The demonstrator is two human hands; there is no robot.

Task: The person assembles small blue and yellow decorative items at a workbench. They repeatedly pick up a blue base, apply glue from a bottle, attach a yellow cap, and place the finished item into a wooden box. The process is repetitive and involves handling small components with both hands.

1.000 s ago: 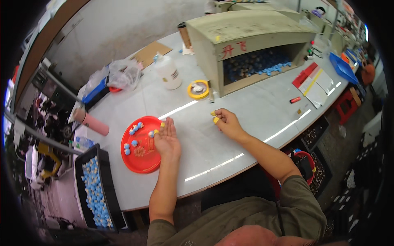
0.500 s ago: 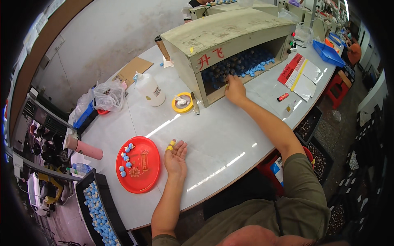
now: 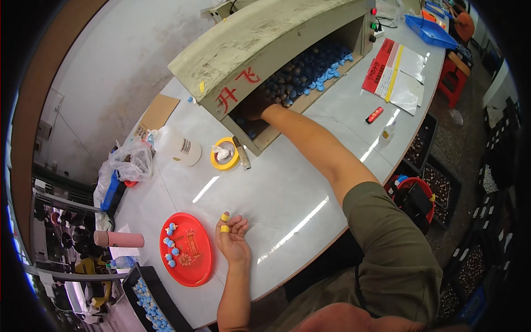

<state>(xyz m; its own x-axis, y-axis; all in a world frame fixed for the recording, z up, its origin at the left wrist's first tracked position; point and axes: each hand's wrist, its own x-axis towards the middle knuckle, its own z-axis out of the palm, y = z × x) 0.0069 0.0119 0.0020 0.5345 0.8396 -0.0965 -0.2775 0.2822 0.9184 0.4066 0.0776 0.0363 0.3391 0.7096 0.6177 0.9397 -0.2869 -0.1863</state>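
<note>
My right arm reaches into the open front of a worn cream metal box (image 3: pixel 265 50). In its shadowed left end lies my right hand (image 3: pixel 256 106), its fingers too dark to make out. Beside that hand spreads a heap of small blue pieces (image 3: pixel 310 72), dark toward the back and brighter along the front edge. My left hand (image 3: pixel 234 243) rests palm up over the table, fingers loosely curled and apart, nothing in it. Yellow tape wraps two of its digits. Just left of it sits a red oval tray (image 3: pixel 199 265) with several blue-and-white ball-shaped pieces (image 3: pixel 170 243) along its left side.
A yellow tape roll (image 3: pixel 215 161) and a white bottle (image 3: pixel 180 146) stand left of the box. A black crate (image 3: pixel 166 296) of blue pieces is at lower left, near a pink tumbler (image 3: pixel 124 239). Right lie a red lighter (image 3: pixel 374 115), printed packets (image 3: pixel 395 72) and a blue tray (image 3: pixel 428 32).
My right hand has gone deeper into the box, toward its left end. My left hand stays beside the tray, fingers a little more curled. The whole view has shifted.
</note>
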